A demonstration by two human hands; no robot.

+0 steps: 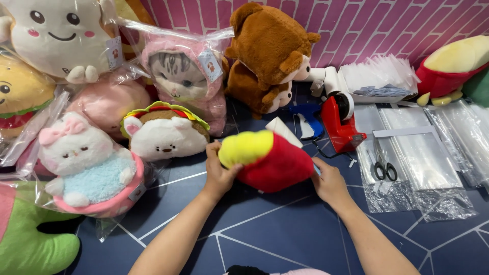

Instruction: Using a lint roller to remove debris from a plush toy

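Observation:
A red and yellow plush toy [270,159] lies on the dark blue floor in the middle of the view. My left hand [219,172] grips its yellow end from the left. My right hand [330,182] presses against its red side from the right, fingers curled around the edge. A white card or tag [283,131] sticks up just behind the toy.
Bagged plush toys crowd the left: a white cat on a pink base [89,165], a taco-shaped one [165,131], a grey cat in pink [183,76]. A brown monkey plush [267,53] sits behind. At right are a red tape dispenser [342,122], scissors [383,164] and clear plastic bags [423,153].

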